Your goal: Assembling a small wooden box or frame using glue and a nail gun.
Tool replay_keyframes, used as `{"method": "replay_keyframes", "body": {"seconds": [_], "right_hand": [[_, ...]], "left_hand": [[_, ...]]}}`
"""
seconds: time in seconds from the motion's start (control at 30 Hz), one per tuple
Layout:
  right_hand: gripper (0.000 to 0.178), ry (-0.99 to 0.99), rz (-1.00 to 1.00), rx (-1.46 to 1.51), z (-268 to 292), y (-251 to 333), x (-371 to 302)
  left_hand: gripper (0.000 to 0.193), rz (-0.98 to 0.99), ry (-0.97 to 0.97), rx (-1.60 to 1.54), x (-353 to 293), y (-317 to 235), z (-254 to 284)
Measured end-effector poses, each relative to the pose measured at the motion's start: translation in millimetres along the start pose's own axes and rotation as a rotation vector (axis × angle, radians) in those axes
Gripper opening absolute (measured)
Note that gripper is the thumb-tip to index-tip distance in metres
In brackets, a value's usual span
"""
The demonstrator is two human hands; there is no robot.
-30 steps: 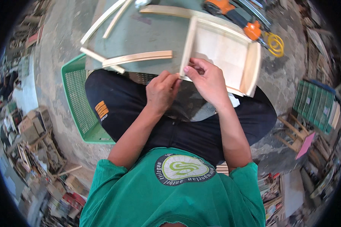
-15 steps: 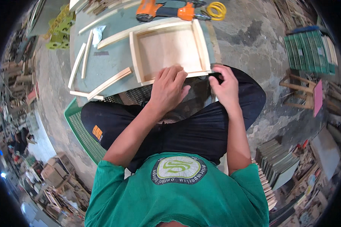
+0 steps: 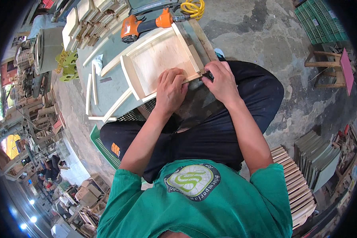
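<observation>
A shallow pale wooden tray [image 3: 158,53] with raised sides lies tilted slightly on the work surface before me. My left hand [image 3: 170,88] is curled over its near edge, fingers bent inside the rim and thumb in front. At the near right corner, my right hand [image 3: 221,81] has thumb and forefinger closed against the wood. A small dark gap shows between those fingers, and anything tiny in there is hidden. Beyond the tray's far side lies an orange and black nail gun [image 3: 148,25], joined to a coiled yellow air hose [image 3: 193,7].
Loose wooden strips [image 3: 118,104] lie left of the tray on the greenish tabletop [image 3: 111,87]. Stacked wood pieces [image 3: 89,20] stand at the far left. A green plastic basket [image 3: 103,146] is by my left knee. A stool [image 3: 329,69] and green crates [image 3: 319,20] stand at right.
The view has turned, so the tray and nail gun appear farther left and slanted. My right fingers have closed in on the tray's corner; my left hand stays on the near edge.
</observation>
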State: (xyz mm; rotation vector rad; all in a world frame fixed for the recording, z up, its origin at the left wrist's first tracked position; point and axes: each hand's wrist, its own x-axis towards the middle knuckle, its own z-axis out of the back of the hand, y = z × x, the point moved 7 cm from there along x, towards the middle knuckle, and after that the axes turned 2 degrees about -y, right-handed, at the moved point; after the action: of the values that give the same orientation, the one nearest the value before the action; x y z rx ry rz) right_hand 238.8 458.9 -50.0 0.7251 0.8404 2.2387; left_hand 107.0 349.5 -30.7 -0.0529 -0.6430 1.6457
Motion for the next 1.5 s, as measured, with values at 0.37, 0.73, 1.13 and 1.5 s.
{"method": "replay_keyframes", "body": {"seconds": [0.37,0.73,1.13,1.5], "right_hand": [[0.03,0.0,-0.028,-0.014,3.6,1.4,4.2],[0.047,0.157,-0.317,-0.101,-12.8,43.6,89.4],[0.03,0.357,-0.341,-0.343,-41.5,49.2,110.0],[0.035,0.204,-0.39,-0.062,-13.2,17.3,89.9]], "left_hand": [[0.032,0.027,0.095,0.003,6.6,2.5,-5.6],[0.052,0.016,0.254,0.062,18.5,4.4,-21.5],[0.059,0.079,0.27,0.082,16.8,4.6,-22.2],[0.042,0.068,0.287,0.082,19.6,1.0,-21.1]]}}
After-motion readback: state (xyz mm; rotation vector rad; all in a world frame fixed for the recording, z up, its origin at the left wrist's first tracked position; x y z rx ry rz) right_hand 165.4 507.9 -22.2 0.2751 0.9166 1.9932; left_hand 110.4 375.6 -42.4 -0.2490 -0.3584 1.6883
